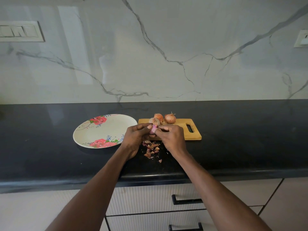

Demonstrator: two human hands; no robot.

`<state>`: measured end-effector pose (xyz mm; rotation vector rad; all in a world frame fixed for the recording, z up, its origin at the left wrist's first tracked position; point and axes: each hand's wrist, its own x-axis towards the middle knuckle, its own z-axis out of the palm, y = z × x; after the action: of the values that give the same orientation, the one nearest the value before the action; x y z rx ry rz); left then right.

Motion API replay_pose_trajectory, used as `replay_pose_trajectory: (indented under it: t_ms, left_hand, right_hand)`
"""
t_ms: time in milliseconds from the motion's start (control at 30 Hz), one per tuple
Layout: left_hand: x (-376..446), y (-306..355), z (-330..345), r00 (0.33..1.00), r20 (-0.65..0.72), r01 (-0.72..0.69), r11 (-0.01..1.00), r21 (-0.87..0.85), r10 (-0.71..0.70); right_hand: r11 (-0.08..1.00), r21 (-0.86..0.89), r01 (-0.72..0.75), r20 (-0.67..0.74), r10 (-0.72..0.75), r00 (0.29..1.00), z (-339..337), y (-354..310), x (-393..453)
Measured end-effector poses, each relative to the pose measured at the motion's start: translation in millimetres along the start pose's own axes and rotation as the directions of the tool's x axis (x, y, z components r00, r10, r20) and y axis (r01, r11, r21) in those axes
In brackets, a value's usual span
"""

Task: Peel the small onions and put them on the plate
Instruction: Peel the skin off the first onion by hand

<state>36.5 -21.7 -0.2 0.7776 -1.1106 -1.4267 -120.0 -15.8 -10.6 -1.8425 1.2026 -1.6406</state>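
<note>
Just below the middle of the frame, a small onion [153, 129] sits between both hands, its pink flesh partly bared. The left hand [135, 137] curls around it from the left, fingers wrapped over the top, while the right hand [173, 137] has its fingertips pinched narrow at the onion's edge, apparently on a flap of skin. Below the hands, torn peels [150, 148] lie scattered on the dark counter [50, 155]. Just behind the hands, three unpeeled onions [170, 118] rest at the far edge of a wooden cutting board [191, 135]. To the left, the flowered plate [100, 130] holds no onions, so the task looks barely begun. The bared flesh is likely slick; a hard tug on the skin could squirt the onion out of the grip onto the counter, or tear away good layers.
</note>
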Motion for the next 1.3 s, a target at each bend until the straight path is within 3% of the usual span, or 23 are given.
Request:
replay_pose_trajectory:
  t_ms: [567,1033,1300]
  left_hand:
    - [-2.9,3.1,4.8,1.0,0.026,0.004,0.999,0.042,-0.005]
    - [0.2,4.0,4.2,0.998,-0.026,0.05,0.999,0.001,-0.05]
    - [-3.5,5.4,2.9,0.998,0.062,0.016,0.999,-0.033,-0.014]
  right_hand:
    - [0.977,-0.2,0.072,-0.075,-0.088,0.993,1.8,4.4,0.8]
    - [0.995,-0.094,-0.02,-0.038,0.017,0.999,2.7,-4.2,-0.7]
    - [0.996,-0.094,-0.011,-0.011,0.01,1.0,2.9,-5.3,-1.6]
